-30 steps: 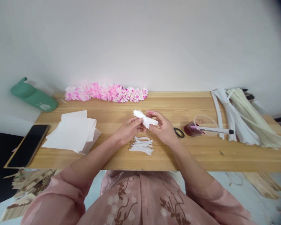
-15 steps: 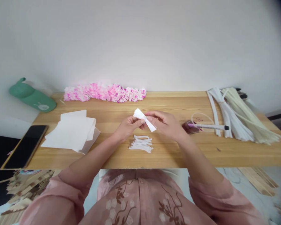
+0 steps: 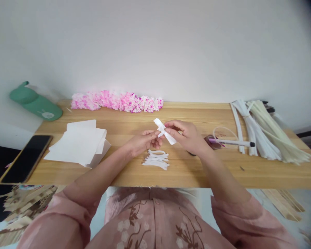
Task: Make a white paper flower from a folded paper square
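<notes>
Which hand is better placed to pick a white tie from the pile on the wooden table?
Probably the left hand: nearer the pile of white ties, while the right hand grips more of the folded white paper strip.

Strip point(image 3: 165, 131) pinched between left hand point(image 3: 142, 142) and right hand point(image 3: 188, 135) looks like soft, crinkly matt tissue paper. Table point(image 3: 197, 166) under them: smooth matt wood. Phone point(image 3: 26, 157) way past the left hand: glossy.

A light wooden table point(image 3: 223, 169) stands against a plain white wall point(image 3: 155, 45) in soft, even light.
</notes>
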Motion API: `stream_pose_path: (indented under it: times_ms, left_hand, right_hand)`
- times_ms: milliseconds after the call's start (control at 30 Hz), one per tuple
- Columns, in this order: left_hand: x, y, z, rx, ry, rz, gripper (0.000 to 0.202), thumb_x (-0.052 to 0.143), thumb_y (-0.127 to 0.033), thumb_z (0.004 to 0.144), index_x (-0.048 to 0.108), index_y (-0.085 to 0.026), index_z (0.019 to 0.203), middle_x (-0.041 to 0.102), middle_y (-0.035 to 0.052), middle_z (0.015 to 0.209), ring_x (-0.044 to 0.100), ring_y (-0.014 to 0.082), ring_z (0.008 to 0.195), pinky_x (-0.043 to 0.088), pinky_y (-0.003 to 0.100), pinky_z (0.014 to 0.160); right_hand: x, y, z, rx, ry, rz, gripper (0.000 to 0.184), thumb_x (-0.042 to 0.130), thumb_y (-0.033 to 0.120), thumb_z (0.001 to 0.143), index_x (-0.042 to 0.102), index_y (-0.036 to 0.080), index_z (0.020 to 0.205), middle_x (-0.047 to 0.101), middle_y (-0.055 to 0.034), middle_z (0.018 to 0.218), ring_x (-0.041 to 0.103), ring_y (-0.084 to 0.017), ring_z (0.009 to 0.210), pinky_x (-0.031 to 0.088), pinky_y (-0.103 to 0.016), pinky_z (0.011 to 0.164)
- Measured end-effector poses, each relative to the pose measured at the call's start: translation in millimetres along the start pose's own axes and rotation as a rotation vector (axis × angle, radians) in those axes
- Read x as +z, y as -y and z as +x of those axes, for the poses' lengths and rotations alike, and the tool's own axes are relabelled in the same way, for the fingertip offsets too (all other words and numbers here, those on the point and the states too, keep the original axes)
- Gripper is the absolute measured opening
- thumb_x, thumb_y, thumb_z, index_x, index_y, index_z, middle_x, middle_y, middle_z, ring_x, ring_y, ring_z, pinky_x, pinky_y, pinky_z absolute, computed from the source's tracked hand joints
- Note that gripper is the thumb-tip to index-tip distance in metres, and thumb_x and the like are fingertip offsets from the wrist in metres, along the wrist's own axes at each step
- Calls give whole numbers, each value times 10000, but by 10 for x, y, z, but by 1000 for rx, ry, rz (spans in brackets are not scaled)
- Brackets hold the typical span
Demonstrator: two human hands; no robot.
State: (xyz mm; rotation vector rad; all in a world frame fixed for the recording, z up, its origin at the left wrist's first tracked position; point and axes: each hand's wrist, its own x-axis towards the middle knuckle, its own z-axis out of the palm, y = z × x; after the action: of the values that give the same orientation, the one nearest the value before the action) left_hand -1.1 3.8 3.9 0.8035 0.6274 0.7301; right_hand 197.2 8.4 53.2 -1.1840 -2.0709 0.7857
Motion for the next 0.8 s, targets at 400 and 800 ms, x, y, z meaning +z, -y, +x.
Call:
stream_pose_path:
  times_ms: [400, 800]
  left_hand:
    - [52, -35, -66, -94, 151, -124, 385, 856, -407, 674, 665, -96, 799, 648, 35, 705, 615, 103, 639, 500, 239, 637]
    - [64, -24, -38, 247, -151, 460, 301, 746, -420, 739, 639, -150, 659, 578, -2, 627, 491, 104, 604, 372, 248, 630]
  right_hand:
    - [-70, 128, 26, -111, 134, -41, 191, 560, 310, 917, 693, 197, 995, 733, -28, 918, 654, -152, 808, 438, -243, 716]
    - [-13, 182, -5, 87, 73, -112, 312, 566, 434, 892, 639, 194, 706, 592, 11, 618, 487, -121, 569, 298, -262, 549]
